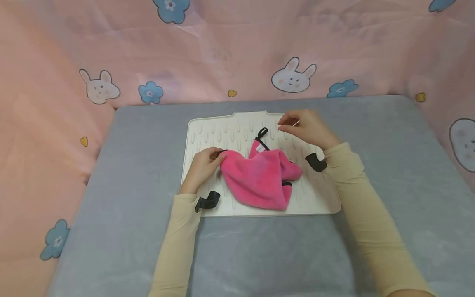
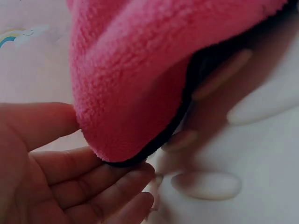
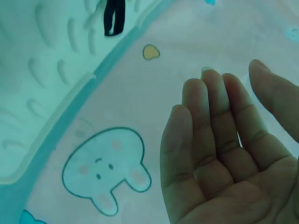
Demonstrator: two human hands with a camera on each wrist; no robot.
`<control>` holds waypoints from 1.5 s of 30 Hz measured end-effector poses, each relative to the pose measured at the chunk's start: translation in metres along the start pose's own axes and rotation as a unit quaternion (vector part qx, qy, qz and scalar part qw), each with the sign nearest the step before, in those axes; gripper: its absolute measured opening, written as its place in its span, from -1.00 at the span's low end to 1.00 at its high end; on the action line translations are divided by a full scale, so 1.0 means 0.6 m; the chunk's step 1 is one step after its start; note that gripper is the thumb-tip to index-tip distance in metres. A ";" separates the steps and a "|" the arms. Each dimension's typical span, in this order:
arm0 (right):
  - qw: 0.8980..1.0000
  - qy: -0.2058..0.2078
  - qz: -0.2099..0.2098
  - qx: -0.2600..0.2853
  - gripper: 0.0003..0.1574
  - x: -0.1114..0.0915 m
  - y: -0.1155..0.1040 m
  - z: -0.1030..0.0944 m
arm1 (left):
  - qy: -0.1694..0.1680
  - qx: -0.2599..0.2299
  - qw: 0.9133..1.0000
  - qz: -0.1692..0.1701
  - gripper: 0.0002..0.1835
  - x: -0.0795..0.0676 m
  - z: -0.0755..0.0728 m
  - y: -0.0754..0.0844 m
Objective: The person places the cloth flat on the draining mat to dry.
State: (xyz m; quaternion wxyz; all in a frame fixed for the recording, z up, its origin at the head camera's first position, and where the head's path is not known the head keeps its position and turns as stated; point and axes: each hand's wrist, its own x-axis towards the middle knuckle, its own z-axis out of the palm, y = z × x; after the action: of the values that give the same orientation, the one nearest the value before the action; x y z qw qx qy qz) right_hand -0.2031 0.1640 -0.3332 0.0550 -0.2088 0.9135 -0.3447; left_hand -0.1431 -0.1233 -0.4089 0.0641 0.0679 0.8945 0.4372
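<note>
Your sleeves (image 1: 378,231) are nearest, reaching over the mat (image 1: 323,198), prob. there as a base for the pink cloth (image 1: 256,177), which lies rumpled mid-mat. Your L hand (image 1: 202,167) pinches the cloth's left edge, prob. to steady that corner. Your R hand (image 1: 306,127) grasps nothing, fingers loosely bent, far right of the cloth, presumably to be within reach of its loop (image 1: 262,133). Loop corner points far, tilted slightly right; long axis approx. left–right, though folds blur it.
</note>
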 end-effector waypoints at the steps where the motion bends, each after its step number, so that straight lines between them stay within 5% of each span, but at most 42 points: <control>1: 1.000 -0.003 0.004 -0.003 -0.81 0.003 -0.001 -0.001 | 0.003 -0.002 1.000 -0.001 -0.63 -0.001 -0.001 0.000; 10: 0.996 -0.078 -0.051 0.006 -0.83 0.068 -0.005 0.058 | 0.005 -0.017 1.000 -0.001 -0.66 -0.001 -0.006 -0.002; 21: 0.991 -0.128 0.028 -0.019 -0.73 0.087 0.022 0.107 | 0.005 -0.016 1.000 -0.008 -0.69 0.000 0.002 -0.003; 31: 0.986 -0.148 0.030 -0.065 -0.77 0.083 0.028 0.105 | 0.005 0.000 1.000 -0.008 -0.73 -0.003 -0.003 -0.006; 37: 0.991 -0.119 0.015 -0.061 -0.84 0.074 0.038 0.097 | 0.022 -0.013 1.000 -0.002 -0.82 -0.003 -0.004 -0.011; 45: 0.999 0.024 0.032 0.034 -0.77 0.049 0.068 0.079 | 0.051 -0.042 0.998 -0.009 -0.83 -0.002 -0.009 -0.019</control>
State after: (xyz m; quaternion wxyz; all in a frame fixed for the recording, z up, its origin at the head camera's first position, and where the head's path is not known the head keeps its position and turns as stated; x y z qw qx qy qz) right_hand -0.2320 0.1505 -0.3946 0.0515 -0.1691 0.9088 -0.3780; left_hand -0.1436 -0.1344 -0.4146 0.0251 0.0349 0.8778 0.4771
